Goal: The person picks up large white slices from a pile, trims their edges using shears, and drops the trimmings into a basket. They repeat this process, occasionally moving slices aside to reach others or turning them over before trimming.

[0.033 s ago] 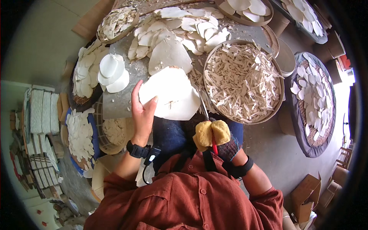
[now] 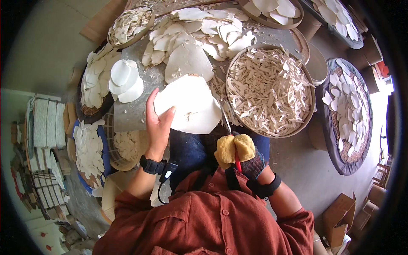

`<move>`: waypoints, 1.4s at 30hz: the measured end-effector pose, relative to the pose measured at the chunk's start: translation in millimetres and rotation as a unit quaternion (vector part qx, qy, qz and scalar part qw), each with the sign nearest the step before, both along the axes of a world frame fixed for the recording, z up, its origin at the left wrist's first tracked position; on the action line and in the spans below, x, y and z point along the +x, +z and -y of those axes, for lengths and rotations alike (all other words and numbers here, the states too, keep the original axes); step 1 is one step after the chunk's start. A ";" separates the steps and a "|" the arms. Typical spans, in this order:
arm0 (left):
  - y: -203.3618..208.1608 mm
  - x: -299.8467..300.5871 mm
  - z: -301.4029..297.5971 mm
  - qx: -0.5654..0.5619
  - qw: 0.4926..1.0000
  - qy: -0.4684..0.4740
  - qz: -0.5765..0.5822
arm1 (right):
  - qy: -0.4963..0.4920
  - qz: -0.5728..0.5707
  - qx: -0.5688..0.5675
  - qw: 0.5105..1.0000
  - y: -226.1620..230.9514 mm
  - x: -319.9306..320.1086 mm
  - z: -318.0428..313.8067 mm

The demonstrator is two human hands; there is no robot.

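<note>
My left hand point(image 2: 160, 123) grips a large, thin white slice point(image 2: 187, 106) by its left edge, thumb on top and fingers underneath. The slice is broad, irregular and has a small crack near its middle. In my right hand point(image 2: 253, 165), which wears a dark knitted glove, is a pair of scissors point(image 2: 226, 121) with red handles wrapped in thick yellow foam. Their blades point up and away, along the slice's right edge; I cannot tell whether they touch it. Beyond the slice, another large slice point(image 2: 187, 63) lies in front of a heap of white slices point(image 2: 199, 32).
A round sieve point(image 2: 313, 95) full of narrow white trimmings stands at the right of the grey table point(image 2: 127, 114). Two stacks of rounded slices point(image 2: 126, 80) sit on the left. Trays of slices point(image 2: 348, 110) flank both sides, and an open cardboard box point(image 2: 338, 219) stands lower right.
</note>
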State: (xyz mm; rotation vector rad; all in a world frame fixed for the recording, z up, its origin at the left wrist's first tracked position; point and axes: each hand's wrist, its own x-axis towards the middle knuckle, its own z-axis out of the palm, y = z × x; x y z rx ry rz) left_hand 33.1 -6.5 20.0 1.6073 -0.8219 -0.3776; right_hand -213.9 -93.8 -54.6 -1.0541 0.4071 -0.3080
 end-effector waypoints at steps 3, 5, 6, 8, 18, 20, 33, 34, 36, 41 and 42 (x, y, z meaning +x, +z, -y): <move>-1.7 8.7 1.3 0.040 0.996 -0.015 0.083 | 0.007 0.011 0.028 1.000 10.6 -0.9 0.1; 5.4 6.7 5.3 0.030 0.998 -0.041 -0.031 | 0.012 0.012 -0.037 0.999 12.1 -2.4 -2.5; 6.0 7.9 6.1 0.029 0.998 -0.042 -0.031 | 0.011 0.012 -0.037 0.999 8.3 -3.2 -6.1; 7.3 11.3 6.1 0.037 0.991 -0.074 -0.101 | -0.019 0.056 0.180 0.982 -3.1 -4.3 -13.7; 5.5 9.5 3.7 0.045 0.987 -0.087 -0.127 | 0.013 0.000 -0.109 0.994 0.6 8.5 -4.4; 6.6 12.1 3.4 0.041 0.983 -0.090 -0.152 | -0.013 0.034 0.231 0.972 14.9 10.6 -4.9; 14.0 6.5 2.3 0.031 0.971 -0.084 -0.220 | 0.019 0.074 0.209 0.975 3.3 6.6 -4.7; 14.2 6.9 1.5 0.034 0.972 -0.084 -0.216 | 0.044 0.040 0.073 0.996 4.8 5.6 -2.6; 15.6 7.8 1.0 0.036 0.973 -0.086 -0.212 | 0.066 0.005 -0.066 0.996 2.8 2.4 -2.0; 17.7 10.8 1.3 0.041 0.967 -0.107 -0.226 | 0.014 0.062 0.210 0.976 19.6 3.2 -5.9; 17.3 11.7 0.7 0.040 0.968 -0.108 -0.225 | 0.014 0.063 0.209 0.976 19.7 2.7 -6.1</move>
